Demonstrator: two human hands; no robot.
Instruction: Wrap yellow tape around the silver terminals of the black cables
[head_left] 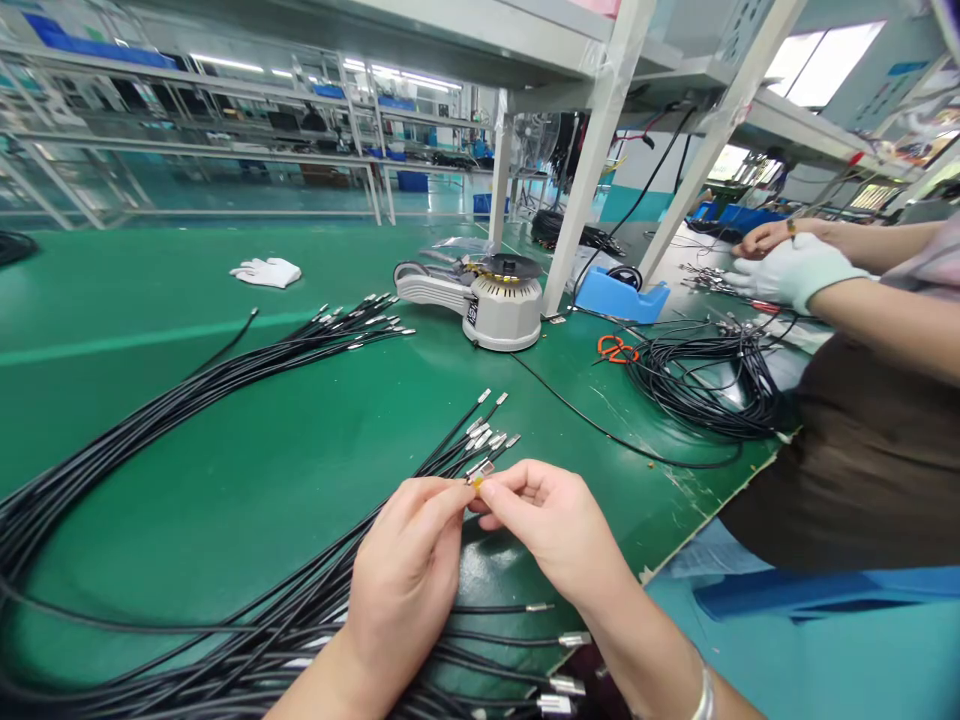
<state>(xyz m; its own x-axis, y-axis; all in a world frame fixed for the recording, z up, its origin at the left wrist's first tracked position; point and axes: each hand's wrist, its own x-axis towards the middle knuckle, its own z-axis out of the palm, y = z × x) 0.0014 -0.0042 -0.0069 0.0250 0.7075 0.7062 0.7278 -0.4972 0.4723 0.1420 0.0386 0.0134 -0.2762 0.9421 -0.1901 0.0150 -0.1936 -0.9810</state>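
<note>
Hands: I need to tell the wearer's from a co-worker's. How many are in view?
4. The wearer's left hand and right hand pinch a cable end at bottom centre; a co-worker's gloved hand and bare hand are far right. None seems hidden.

head view, downward (near hands)

Black cable (450,455) – metal tip, yellow-taped, pinched.
</note>
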